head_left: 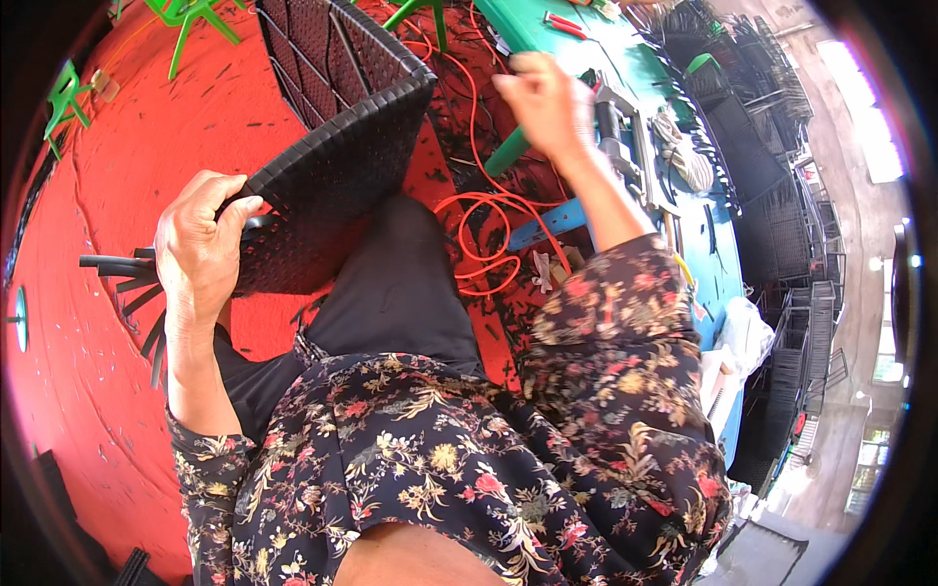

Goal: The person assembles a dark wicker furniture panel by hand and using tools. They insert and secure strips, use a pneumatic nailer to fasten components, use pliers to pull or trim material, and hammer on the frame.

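A black woven wicker piece [342, 156] with a wrapped rim stands tilted against my lap, its lattice back side reaching to the far left. My left hand [200, 239] is closed on its near left corner, thumb over the edge. Loose black flat strips [122, 264] stick out to the left, behind that hand. Up by the table edge, apart from the wicker piece, is my right hand [552, 107], its fingers curled in toward the thumb. Whatever lies between those fingers, if anything, I cannot make out.
A teal table [718, 283] runs along my right, bearing a metal clamp-like tool [625, 146], a striped glove [689, 151] and red-handled pliers [567, 26]. An orange hose [489, 225] coils on the red floor [107, 361] among black scraps. Green stools [191, 15] stand far left; black wicker pieces [772, 215] pile beyond the table.
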`<state>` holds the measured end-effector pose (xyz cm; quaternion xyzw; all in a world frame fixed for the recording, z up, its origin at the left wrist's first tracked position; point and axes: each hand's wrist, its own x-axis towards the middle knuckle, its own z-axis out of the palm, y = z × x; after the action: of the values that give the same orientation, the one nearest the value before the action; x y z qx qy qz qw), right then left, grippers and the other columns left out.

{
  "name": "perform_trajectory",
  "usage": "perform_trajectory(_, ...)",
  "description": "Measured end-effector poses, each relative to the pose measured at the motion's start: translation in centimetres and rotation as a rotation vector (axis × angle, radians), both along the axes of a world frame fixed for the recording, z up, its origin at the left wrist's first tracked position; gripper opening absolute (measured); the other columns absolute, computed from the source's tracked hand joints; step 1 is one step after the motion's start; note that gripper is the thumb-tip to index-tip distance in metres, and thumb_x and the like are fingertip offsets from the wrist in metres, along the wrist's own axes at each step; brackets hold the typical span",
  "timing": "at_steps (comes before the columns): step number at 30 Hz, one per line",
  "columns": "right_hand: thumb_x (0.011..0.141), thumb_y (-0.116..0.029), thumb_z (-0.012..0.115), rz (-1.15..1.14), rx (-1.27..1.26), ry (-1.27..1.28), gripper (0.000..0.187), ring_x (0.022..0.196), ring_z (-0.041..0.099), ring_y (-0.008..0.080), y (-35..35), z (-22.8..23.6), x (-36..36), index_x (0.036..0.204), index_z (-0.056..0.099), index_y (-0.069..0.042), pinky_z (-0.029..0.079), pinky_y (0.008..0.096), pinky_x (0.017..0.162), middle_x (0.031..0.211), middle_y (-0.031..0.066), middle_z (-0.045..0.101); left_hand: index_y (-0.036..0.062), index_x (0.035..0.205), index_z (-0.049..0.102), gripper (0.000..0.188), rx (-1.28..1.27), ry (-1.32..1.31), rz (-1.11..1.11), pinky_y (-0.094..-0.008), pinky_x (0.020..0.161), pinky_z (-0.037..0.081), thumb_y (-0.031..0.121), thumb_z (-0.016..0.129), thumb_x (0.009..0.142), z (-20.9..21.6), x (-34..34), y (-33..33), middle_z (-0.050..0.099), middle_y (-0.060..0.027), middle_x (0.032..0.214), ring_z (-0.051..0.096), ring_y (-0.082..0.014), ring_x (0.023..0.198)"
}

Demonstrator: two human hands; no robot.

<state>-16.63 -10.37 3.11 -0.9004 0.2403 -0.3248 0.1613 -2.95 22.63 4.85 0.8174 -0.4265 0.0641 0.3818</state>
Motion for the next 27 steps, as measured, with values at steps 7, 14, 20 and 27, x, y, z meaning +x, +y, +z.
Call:
perform_trajectory(7, 0.065, -0.064, 0.068, -0.706, 0.114, 0.636, 0.093, 0.107, 0.059, 0.0344, -17.3, -5.7, -7.8, 0.121, 0.051, 0.008, 0.045, 0.0410, 0.092, 0.114, 0.0249, 0.060, -0.0046, 0.089, 0.063, 0.018, 0.017, 0.037, 0.018, -0.0313, 0.063, 0.046, 0.008, 0.066, 0.076, -0.6, 0.6, 1.3, 0.061, -0.0132, 0.075, 0.062, -0.0257, 0.070)
perform_trajectory(14, 0.081, -0.043, 0.060, -0.444, 0.154, 0.919, 0.037, 0.092, 0.064, 0.0187, -27.8, -11.8, -10.7, 0.105, 0.070, -0.017, 0.046, 0.0306, 0.087, 0.099, 0.0026, 0.070, -0.0076, 0.088, 0.062, 0.016, -0.004, 0.165, -0.139, -0.0291, 0.070, 0.047, 0.003, 0.060, 0.077, -1.3, 2.1, 3.9, 0.064, -0.0133, 0.081, 0.062, -0.0207, 0.075)
perform_trajectory(20, 0.071, -0.039, 0.066, -0.619, 0.043, 0.943, 0.041, 0.088, 0.065, 0.0226, -22.4, -9.1, -8.0, 0.092, 0.071, -0.005, 0.047, 0.0335, 0.081, 0.090, 0.0118, 0.069, -0.0051, 0.092, 0.063, 0.015, 0.050, 0.076, -0.076, -0.0293, 0.066, 0.050, 0.005, 0.059, 0.081, -1.6, 1.7, 3.6, 0.064, -0.0123, 0.079, 0.066, -0.0217, 0.072)
perform_trajectory(27, 0.073, -0.025, 0.064, -0.184, 0.494, 0.294, 0.024, 0.059, 0.055, 0.0152, -17.5, -1.6, -8.7, 0.079, 0.062, -0.002, 0.044, 0.0309, 0.055, 0.066, 0.0059, 0.058, 0.0023, 0.093, 0.065, 0.017, 0.152, -0.070, 0.050, -0.0366, 0.068, 0.050, 0.014, 0.059, 0.082, -2.8, 1.5, 3.4, 0.064, -0.0106, 0.082, 0.064, -0.0288, 0.075)
